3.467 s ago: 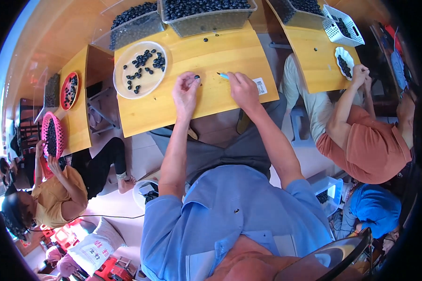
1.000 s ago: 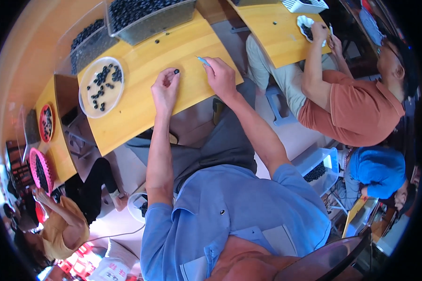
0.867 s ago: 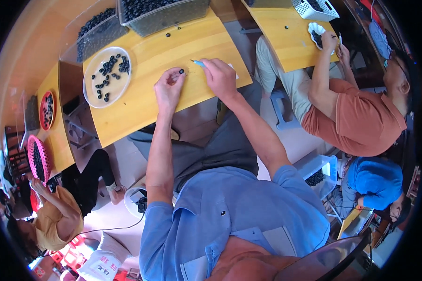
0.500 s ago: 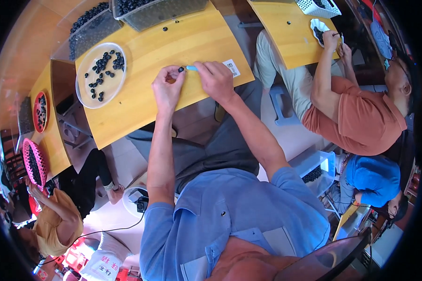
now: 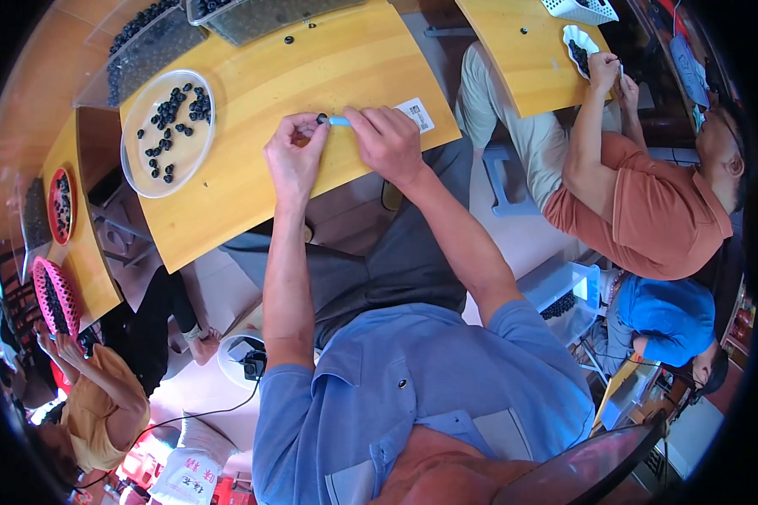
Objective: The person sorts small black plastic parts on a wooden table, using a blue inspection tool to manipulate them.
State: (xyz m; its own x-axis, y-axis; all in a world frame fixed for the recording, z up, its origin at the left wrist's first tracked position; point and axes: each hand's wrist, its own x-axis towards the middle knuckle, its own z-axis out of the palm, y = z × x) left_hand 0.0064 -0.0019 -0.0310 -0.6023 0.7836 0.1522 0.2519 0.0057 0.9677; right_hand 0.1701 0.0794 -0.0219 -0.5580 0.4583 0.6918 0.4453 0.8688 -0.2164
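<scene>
Over the near edge of a yellow wooden table, my left hand pinches a small, dark, round berry-like piece between thumb and fingertips. My right hand is closed around a small tool with a light blue handle. The tool points left at the dark piece and meets it or nearly does; its tip is too small to make out. To the left of my hands, a round, clear, shallow dish holds several more dark round pieces.
Clear bins full of dark pieces line the table's far side. A loose dark piece and a white printed card lie on the table. Other people sit at tables right and left, one near a pink basket. A blue stool stands to the right.
The whole view has shifted slightly. My left hand has tilted the dark piece a little, and the tool in my right hand stays close beside it.
</scene>
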